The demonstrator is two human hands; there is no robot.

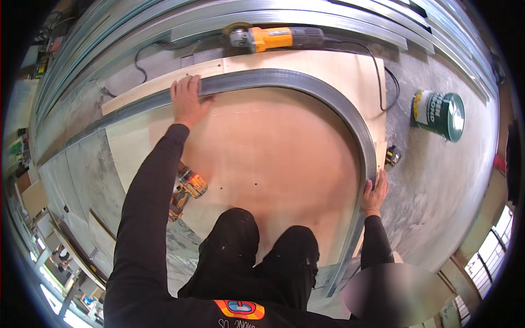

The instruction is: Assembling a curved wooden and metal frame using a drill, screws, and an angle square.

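A long grey metal channel [273, 78] lies on a plywood sheet [284, 136], straight at the left and bent into a wide curve at the right. My left hand [188, 101] grips it on the straight far-left stretch, fingers over its top. Lower down the right side, my right hand [375, 194] is closed around the channel, beside a wooden strip [381, 156] along its outer edge. An orange and black cordless drill [187, 191] rests to the left of my knees, partly hidden by my left sleeve.
Beyond the plywood sits a yellow angle grinder [273, 38] with a black cord. Long metal profiles [306, 13] are stacked along the far side. A green and white bucket [439, 115] lies tipped on the concrete floor at right. A small black and yellow tool [392, 156] is by the wooden strip.
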